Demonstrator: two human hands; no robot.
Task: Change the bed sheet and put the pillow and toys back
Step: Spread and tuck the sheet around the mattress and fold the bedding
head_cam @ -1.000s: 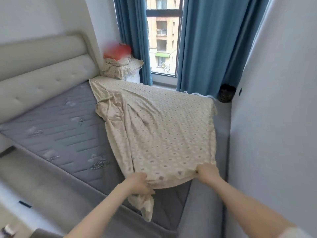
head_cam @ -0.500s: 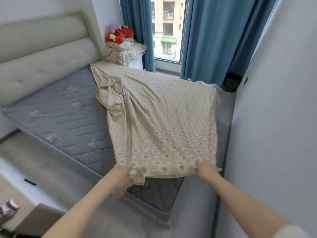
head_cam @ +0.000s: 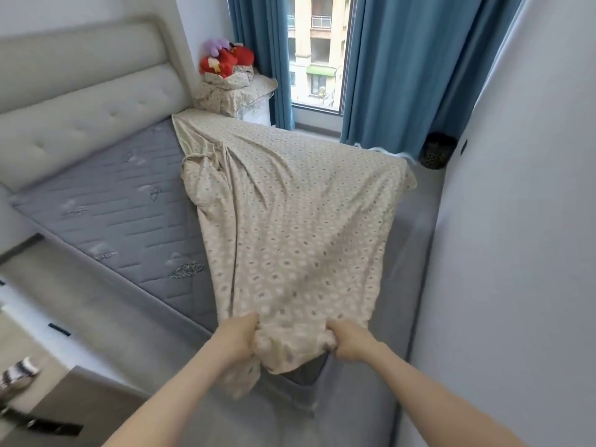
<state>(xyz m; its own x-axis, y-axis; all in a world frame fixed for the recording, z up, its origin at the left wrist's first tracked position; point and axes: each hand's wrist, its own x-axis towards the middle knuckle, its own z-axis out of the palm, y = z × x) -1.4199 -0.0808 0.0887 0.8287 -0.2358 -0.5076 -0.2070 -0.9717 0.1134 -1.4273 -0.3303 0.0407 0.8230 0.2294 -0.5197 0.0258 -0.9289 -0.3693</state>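
A beige patterned bed sheet (head_cam: 290, 221) lies over the right half of the grey mattress (head_cam: 113, 201), bunched along its left side. Its near end is gathered at the mattress's near corner. My left hand (head_cam: 238, 333) grips that gathered edge on the left, and my right hand (head_cam: 346, 341) grips it on the right, both fists curled into the cloth. At the far end a pillow (head_cam: 232, 91) in the same fabric sits on a bedside stand, with red and purple plush toys (head_cam: 225, 58) on top of it.
A padded headboard (head_cam: 80, 91) runs along the left. The grey bed frame (head_cam: 412, 253) borders a white wall close on the right. Blue curtains (head_cam: 403, 69) flank a window at the back, with a dark bin (head_cam: 438, 150) below them. A grey unit (head_cam: 64, 411) stands at the lower left.
Both hands have drawn closer together while pulling the sheet's near edge toward the mattress corner. The edge is now bunched between them instead of spread wide.
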